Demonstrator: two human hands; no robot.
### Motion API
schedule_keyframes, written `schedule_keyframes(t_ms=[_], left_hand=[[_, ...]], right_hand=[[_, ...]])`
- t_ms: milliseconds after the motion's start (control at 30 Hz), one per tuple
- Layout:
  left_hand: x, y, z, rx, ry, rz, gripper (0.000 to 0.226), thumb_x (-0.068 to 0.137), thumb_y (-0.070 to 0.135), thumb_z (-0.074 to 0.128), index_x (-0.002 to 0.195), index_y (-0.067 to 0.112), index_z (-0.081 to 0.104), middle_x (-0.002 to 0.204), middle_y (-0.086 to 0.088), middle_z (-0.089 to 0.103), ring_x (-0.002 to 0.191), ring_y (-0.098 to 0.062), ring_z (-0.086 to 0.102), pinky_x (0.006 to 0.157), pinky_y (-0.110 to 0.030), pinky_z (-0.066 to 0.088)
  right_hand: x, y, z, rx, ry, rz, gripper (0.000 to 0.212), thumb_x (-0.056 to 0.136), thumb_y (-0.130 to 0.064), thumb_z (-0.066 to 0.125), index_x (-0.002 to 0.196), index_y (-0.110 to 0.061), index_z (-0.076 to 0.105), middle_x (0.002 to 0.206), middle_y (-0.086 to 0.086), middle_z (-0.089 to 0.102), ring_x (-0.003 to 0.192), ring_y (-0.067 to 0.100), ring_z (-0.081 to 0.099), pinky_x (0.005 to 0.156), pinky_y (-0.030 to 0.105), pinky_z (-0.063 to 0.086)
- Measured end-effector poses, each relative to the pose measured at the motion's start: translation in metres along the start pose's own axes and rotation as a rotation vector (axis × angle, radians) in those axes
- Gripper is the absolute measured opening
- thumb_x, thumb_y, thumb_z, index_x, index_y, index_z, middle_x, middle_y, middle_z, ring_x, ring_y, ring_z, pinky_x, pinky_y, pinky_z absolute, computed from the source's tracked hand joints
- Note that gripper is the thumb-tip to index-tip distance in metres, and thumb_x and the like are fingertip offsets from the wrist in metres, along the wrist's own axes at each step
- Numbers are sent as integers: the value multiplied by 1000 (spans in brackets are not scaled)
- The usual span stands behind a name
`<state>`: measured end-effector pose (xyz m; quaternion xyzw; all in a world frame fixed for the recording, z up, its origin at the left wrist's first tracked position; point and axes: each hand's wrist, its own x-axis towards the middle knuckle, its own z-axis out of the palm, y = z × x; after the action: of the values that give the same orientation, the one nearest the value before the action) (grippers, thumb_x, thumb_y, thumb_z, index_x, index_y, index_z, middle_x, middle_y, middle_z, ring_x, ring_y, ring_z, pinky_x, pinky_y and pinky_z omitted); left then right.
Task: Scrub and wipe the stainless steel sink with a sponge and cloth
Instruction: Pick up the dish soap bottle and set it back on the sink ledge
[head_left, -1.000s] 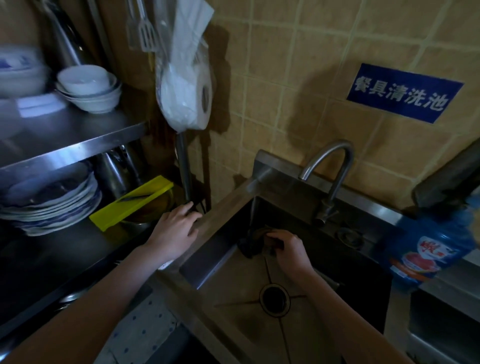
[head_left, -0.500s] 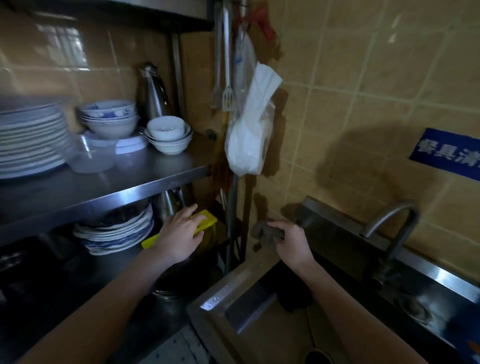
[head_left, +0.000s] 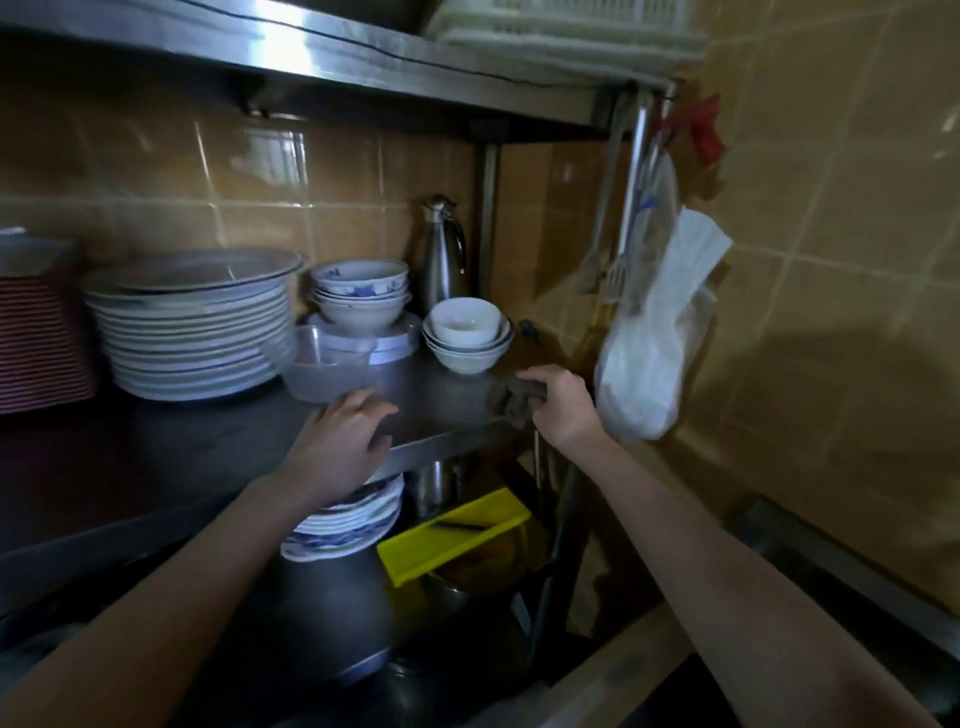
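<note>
My right hand (head_left: 563, 408) grips a dark grey cloth (head_left: 513, 399) and holds it over the right end of the steel shelf (head_left: 447, 395), close to its front edge. My left hand (head_left: 343, 439) rests with spread fingers on the shelf's front edge, just in front of a clear plastic tub (head_left: 324, 366). Only the sink's rim (head_left: 831, 566) shows, at the bottom right under my right forearm; its basin is out of view. No sponge is visible.
The shelf carries a tall stack of white plates (head_left: 192, 327), stacked bowls (head_left: 465, 332) and a steel flask (head_left: 441, 254). A white plastic bag (head_left: 649, 353) hangs on the rack post. Below are more plates (head_left: 348, 525) and a yellow tray (head_left: 457, 532).
My right hand lifted the cloth out of the sink and carried it up and left to the shelf. My left hand rose from the lower counter to the shelf's edge. My view swung up and left.
</note>
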<state>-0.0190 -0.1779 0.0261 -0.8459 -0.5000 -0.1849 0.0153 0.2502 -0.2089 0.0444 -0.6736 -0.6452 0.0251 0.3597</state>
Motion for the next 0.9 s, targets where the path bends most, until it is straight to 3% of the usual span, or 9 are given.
schedule_keyframes(t_ms=[100,200,333,433,633,800,900], left_hand=[[14,-27,-2,-12,24,-10,44,88,31,54,131,28,47,149,-3,33,135,-24,35,107,-40,30],[28,-46,2,-7,16,-1,44,89,32,52,132,29,45,150,-2,32,136,-21,32,109,-38,29],[47,-61,16,-8,-36,21,43,91,34,47,134,29,41,152,-1,26,139,-18,25,111,-37,24],[58,-66,29,-24,-59,37,43,92,35,45,135,30,40,153,-1,23,140,-17,22,110,-36,21],[63,-75,46,-56,-67,44,41,91,35,46,132,30,43,152,-1,24,139,-18,24,111,-36,21],[57,-78,46,-72,-106,38,42,91,33,46,133,28,44,151,-4,26,139,-21,24,111,-37,19],[51,-72,40,-71,-109,39,42,91,33,46,133,28,43,151,-4,26,139,-21,24,112,-39,22]], right_hand=[[36,-9,26,6,-25,-4,41,80,8,51,108,-15,70,113,1,67,108,21,60,86,15,43],[68,-10,53,-22,-54,62,43,82,4,51,116,-18,66,122,5,63,114,23,58,98,31,48],[91,-7,83,-14,-75,137,39,77,5,53,100,-22,70,111,8,67,104,27,62,90,42,53],[97,-1,100,28,-79,170,41,76,6,54,102,-23,68,111,8,66,104,28,62,88,44,54],[98,11,122,-85,-162,97,43,85,0,53,124,-18,61,135,4,55,125,23,50,106,35,41],[92,8,116,-261,-245,86,49,91,-14,53,136,-30,47,152,-10,32,143,24,22,117,49,18],[82,7,101,-238,-213,65,51,91,-14,53,138,-32,44,155,-11,27,143,25,20,116,49,16]])
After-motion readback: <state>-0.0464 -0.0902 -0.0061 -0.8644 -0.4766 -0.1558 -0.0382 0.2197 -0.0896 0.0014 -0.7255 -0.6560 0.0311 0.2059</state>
